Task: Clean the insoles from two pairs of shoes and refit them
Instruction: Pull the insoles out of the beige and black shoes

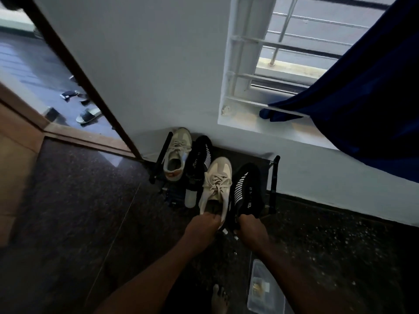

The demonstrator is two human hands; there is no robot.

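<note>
L hand [205, 225] pinches the heel of a beige shoe [216, 184] and R hand [250, 231] grips the heel of a black shoe [248, 189], both at the rack's [273, 175] front edge, right half. Their mates, beige mate [175, 155] and black mate [200, 155], sit at the rack's left end; insoles not visible, prob still inside. Risks, imo: a heel-only hold lets a shoe swing and drop or clip the black mate just beside it, and a step back could hit the clear box [265, 288] by the bare foot [219, 298].
</note>
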